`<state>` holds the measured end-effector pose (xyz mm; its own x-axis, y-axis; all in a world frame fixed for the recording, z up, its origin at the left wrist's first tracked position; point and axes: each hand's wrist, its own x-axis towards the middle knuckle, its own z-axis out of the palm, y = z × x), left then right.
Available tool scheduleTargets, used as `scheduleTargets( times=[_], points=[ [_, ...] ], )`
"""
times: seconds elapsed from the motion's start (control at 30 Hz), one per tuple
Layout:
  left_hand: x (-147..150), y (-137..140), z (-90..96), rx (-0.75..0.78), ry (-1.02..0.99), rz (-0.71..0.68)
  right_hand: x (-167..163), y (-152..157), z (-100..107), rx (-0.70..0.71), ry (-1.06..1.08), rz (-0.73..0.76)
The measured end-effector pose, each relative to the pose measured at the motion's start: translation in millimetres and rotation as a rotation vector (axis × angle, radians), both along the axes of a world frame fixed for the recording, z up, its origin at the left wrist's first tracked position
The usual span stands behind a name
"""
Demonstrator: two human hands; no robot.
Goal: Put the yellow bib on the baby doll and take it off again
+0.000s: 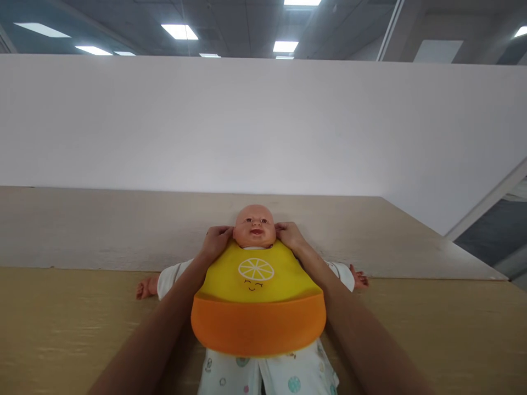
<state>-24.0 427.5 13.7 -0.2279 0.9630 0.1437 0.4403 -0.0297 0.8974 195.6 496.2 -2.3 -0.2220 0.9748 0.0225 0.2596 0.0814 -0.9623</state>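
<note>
Head view, one doll, one bib, two hands flanking the doll's head, fingers curled, grip unclear

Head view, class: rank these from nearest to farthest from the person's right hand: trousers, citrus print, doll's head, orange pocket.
1. Doll's head: just left of the right hand.
2. Citrus print: on the yellow chest of the bib.
3. Orange pocket: along the bib's bottom.
4. Trousers: below the pocket.
</note>
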Motion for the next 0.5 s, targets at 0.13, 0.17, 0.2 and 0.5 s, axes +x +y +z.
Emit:
scheduleTargets(
  times=[0.13, 0.17, 0.2, 0.5],
  points=[
    [0, 2, -6.5, -0.033, -0.051, -0.029, 3, 5, -10, 0.012, -0.050, -0.011],
    [0, 3, -7.3, -0.042, -0.069, -0.034, 3, 6, -12, 0.024, -0.070, -0.012],
    [0, 3, -7.9, -0.047, -0.083, -0.035, 3, 8, -14, 0.034, -0.089, -0.014],
    [-2, 1, -5.9, -0.091, -0.183, 0.001, 7, -6, -4, -0.022, -0.180, -0.137]
  ],
)
